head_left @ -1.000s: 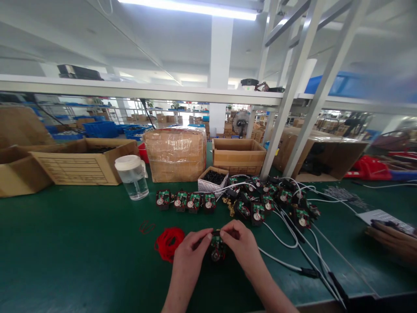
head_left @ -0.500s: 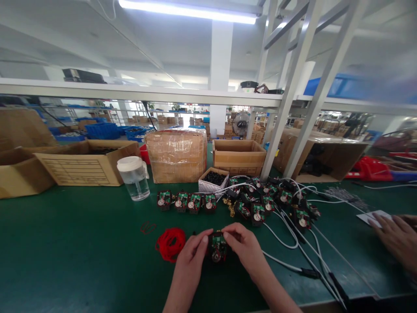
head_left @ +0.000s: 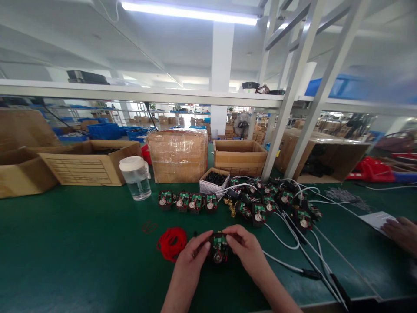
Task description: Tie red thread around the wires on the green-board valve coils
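Between my hands sits a small black housing with a green circuit board (head_left: 220,248), with red wires and a round metallic part facing up. My left hand (head_left: 194,255) grips its left side near the top, thumb and fingers closed. On the opposite side my right hand (head_left: 244,245) pinches the upper right edge. Just left of my left hand lies a bundle of red wire (head_left: 172,244), with a thin loose red wire piece (head_left: 150,227) beyond it. Several similar circuit-board units (head_left: 195,202) stand in a row behind my hands.
More units (head_left: 259,214) are heaped at right among white cables (head_left: 286,239). A small box of black parts (head_left: 214,178) and a lidded water cup (head_left: 136,179) stand behind. Cardboard boxes (head_left: 177,156) line the back. At far right, another person's hand (head_left: 402,232) touches a white paper (head_left: 378,221).
My hands stay on the unit with hardly any movement. At far right, the other person's hand has slid rightward, uncovering more of the white paper. The view has shifted slightly.
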Motion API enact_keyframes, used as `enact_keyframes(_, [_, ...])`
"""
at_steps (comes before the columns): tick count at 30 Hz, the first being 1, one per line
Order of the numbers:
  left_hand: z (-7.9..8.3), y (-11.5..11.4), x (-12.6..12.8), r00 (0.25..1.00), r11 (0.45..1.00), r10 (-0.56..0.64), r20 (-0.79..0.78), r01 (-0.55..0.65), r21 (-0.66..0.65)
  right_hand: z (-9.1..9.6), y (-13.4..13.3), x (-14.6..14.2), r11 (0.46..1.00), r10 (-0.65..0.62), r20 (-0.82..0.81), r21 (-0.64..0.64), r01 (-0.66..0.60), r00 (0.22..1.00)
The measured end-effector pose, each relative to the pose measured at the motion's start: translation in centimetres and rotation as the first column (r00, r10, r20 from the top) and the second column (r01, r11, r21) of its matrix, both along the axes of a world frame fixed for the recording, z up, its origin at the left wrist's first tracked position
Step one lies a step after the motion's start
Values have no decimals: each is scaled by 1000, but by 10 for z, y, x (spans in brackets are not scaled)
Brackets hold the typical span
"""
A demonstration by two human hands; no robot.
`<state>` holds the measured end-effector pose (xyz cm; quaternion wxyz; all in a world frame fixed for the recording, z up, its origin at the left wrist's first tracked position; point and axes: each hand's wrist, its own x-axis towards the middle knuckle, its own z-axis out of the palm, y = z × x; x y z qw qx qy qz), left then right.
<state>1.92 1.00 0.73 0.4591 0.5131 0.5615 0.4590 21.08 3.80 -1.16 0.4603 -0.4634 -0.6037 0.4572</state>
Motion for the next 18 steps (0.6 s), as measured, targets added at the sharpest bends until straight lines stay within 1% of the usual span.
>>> enact_keyframes(9, [-4, -4, -1, 1000, 999, 6, -29, -4, 48, 4, -4, 2, 992, -22, 147, 126, 3, 989])
enact_keyframes(14, [-1, -4, -1, 999, 999, 10, -37, -8, 43, 7, -5, 5, 991, 7, 167, 128, -29, 986])
enact_keyframes(18, [-4, -2, -1, 1000, 1000, 2, -5, -2, 20, 13, -5, 6, 992, 34, 173, 110, -54, 984])
